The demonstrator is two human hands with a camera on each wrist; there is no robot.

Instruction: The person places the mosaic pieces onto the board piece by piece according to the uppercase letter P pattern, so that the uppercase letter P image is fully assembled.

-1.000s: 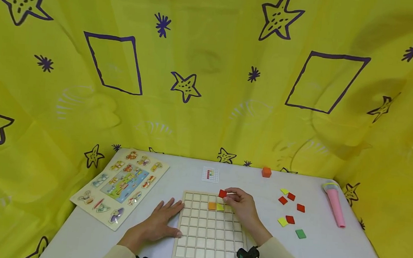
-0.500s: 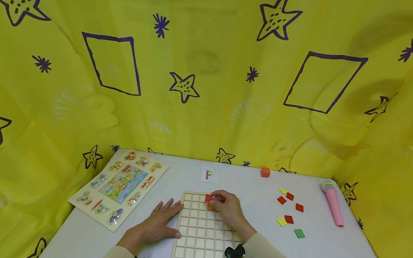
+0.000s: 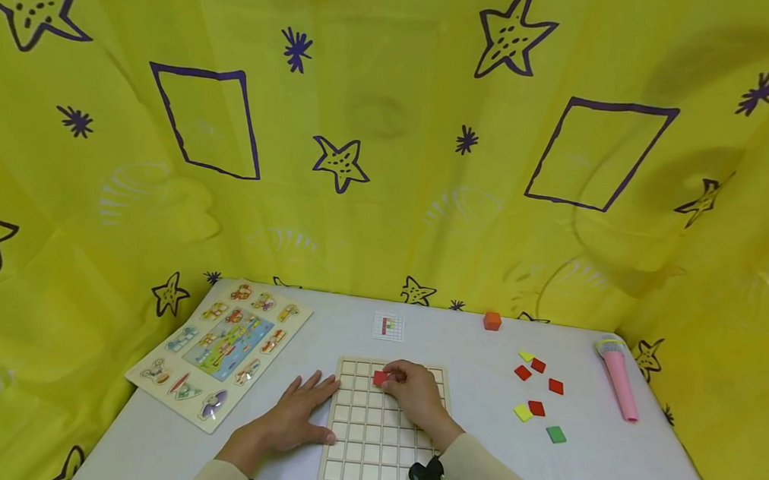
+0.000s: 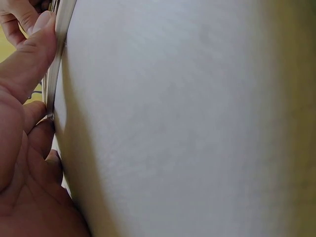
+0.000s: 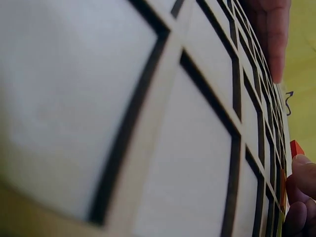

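Observation:
A wooden grid board [image 3: 355, 451] lies flat in front of me. Between thumb and fingertips my right hand [image 3: 417, 397] pinches a red square tile [image 3: 380, 378], held at a cell near the board's far edge. In the right wrist view, an orange tile [image 5: 283, 190] and a yellow tile [image 5: 280, 222] sit in the grid beside those fingers; the hand hides them in the head view. My left hand [image 3: 294, 415] rests with spread fingers along the board's left edge, its thumb at the rim; the left wrist view shows this thumb [image 4: 37, 49] against the board's side.
Several loose tiles, including a red one [image 3: 555, 387] and a green one [image 3: 556, 435], lie right of the board. Behind it are a small pattern card [image 3: 388, 327] and an orange cube [image 3: 492, 322]. A picture puzzle [image 3: 209, 362] lies left, a pink toy microphone [image 3: 621, 384] far right.
My right hand has carried the red tile leftward from the board's far edge, past the orange tile, then slightly nearer to me. My left hand stays at the board's left edge.

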